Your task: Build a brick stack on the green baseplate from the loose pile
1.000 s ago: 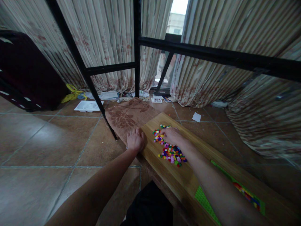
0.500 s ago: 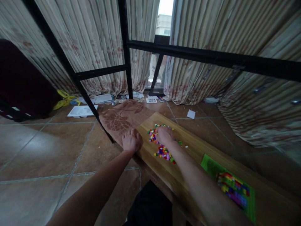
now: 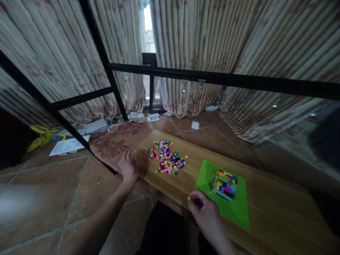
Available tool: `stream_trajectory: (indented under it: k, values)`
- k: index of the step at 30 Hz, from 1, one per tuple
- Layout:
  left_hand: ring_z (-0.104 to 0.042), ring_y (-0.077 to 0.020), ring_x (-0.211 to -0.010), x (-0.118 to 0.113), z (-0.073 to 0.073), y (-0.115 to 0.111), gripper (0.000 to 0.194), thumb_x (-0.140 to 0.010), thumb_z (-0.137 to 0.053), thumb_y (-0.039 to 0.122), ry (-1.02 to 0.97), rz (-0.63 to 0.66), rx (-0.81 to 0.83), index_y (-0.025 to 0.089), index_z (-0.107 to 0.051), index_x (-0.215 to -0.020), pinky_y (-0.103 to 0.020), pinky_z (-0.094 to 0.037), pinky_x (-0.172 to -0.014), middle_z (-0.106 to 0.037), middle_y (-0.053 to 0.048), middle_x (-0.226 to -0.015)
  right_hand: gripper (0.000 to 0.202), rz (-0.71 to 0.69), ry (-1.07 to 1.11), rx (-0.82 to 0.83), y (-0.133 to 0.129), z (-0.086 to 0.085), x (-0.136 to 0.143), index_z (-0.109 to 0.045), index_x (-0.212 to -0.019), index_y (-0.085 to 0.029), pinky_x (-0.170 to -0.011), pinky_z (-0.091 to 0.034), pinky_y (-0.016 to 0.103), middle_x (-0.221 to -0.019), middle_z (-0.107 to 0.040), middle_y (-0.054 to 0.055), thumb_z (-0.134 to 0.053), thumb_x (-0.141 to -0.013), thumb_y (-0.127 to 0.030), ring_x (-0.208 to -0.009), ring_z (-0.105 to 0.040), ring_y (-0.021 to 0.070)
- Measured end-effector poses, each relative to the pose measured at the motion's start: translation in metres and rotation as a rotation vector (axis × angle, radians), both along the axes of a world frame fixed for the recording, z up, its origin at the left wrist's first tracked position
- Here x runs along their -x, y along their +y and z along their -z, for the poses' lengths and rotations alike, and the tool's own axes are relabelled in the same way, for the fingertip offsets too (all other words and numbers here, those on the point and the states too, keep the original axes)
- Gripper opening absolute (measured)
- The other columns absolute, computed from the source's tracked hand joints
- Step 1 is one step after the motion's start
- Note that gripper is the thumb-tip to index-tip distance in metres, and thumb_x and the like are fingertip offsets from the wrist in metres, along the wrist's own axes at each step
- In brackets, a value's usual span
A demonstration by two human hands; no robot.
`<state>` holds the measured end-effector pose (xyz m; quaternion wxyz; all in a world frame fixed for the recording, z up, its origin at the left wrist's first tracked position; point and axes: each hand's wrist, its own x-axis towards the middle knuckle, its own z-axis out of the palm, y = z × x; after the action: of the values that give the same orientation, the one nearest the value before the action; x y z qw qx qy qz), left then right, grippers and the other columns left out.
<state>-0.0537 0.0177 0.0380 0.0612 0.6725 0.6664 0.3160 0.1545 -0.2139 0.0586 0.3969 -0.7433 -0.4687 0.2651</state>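
My left hand rests on the left edge of the wooden board, fingers spread and holding nothing. Near the board's front edge, my right hand pinches a small yellow brick at its fingertips. It is just left of a green baseplate. On that baseplate stands a block-shaped build of red, yellow, blue and purple bricks. A loose pile of small coloured bricks lies between my hands, farther back on the board.
A black metal frame crosses in front of the curtains. Brown patterned cloth lies beyond the board's left end. On the tiled floor are a white tray, a yellow bag and a white paper.
My right hand has moved from the brick pile toward me and right, to beside the baseplate, with a yellow brick now visible in it. The view has turned right, showing the whole baseplate.
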Motion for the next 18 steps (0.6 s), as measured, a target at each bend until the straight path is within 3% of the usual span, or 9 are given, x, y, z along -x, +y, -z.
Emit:
stream_trajectory:
  k: [2, 4, 7, 9, 12, 18]
  values:
    - [-0.042, -0.0243, -0.130, -0.017, -0.010, -0.041, 0.044, -0.093, -0.034, 0.036, -0.231, 0.104, 0.016, 0.018, -0.046, -0.132, -0.040, -0.036, -0.107, -0.048, -0.012, -0.138, 0.011, 0.039, 0.016, -0.014, -0.014, -0.006, -0.006, -0.061, -0.084, -0.023, -0.065, -0.049, 0.026, -0.079, -0.067, 0.001, -0.052, -0.082, -0.029, -0.073, -0.065, 0.0169]
    - [-0.051, -0.0233, -0.121, -0.042, -0.018, -0.093, 0.043, -0.091, -0.038, 0.042, -0.553, 0.226, 0.219, 0.021, -0.052, -0.125, -0.038, -0.039, -0.105, -0.057, -0.010, -0.127, 0.010, 0.036, 0.015, -0.039, -0.020, -0.014, -0.006, -0.061, -0.083, -0.024, -0.063, -0.048, 0.025, -0.077, -0.066, 0.001, -0.052, -0.081, -0.028, -0.071, -0.064, 0.0165]
    - [-0.059, -0.0247, -0.108, -0.082, -0.025, -0.167, 0.044, -0.087, -0.043, 0.052, -1.165, 0.435, 0.822, 0.018, -0.062, -0.109, -0.038, -0.045, -0.096, -0.066, -0.010, -0.110, 0.009, -0.014, -0.035, -0.053, -0.023, -0.024, 0.001, -0.060, -0.081, -0.024, -0.061, -0.048, 0.024, -0.075, -0.063, 0.000, -0.051, -0.081, -0.022, -0.067, -0.061, 0.0151]
    - [-0.062, -0.0259, -0.101, -0.103, -0.030, -0.198, 0.048, -0.084, -0.046, 0.056, -1.481, 0.512, 1.143, 0.015, -0.063, -0.103, -0.039, -0.046, -0.094, -0.067, -0.011, -0.100, 0.014, -0.048, -0.092, -0.079, -0.024, -0.027, 0.006, -0.061, -0.078, -0.024, -0.066, -0.048, 0.025, -0.077, -0.063, 0.000, -0.049, -0.080, -0.017, -0.071, -0.061, 0.0151]
    - [-0.064, -0.0227, -0.093, -0.121, -0.040, -0.212, 0.034, -0.082, -0.055, 0.044, -1.642, 0.481, 1.342, 0.014, -0.065, -0.094, -0.034, -0.046, -0.091, -0.068, -0.008, -0.087, 0.024, -0.062, -0.131, -0.149, -0.031, -0.028, 0.006, -0.065, -0.079, -0.024, -0.074, -0.049, 0.025, -0.088, -0.064, 0.002, -0.046, -0.079, -0.009, -0.083, -0.063, 0.0156]
    - [-0.062, -0.0159, -0.076, -0.139, -0.045, -0.212, 0.019, -0.080, -0.058, 0.029, -1.542, 0.390, 1.456, 0.012, -0.065, -0.084, -0.025, -0.046, -0.074, -0.065, -0.005, -0.076, 0.030, 0.036, -0.101, -0.223, -0.052, -0.022, -0.016, -0.071, -0.085, -0.024, -0.077, -0.051, 0.026, -0.088, -0.067, 0.003, -0.045, -0.080, -0.009, -0.084, -0.065, 0.0159]
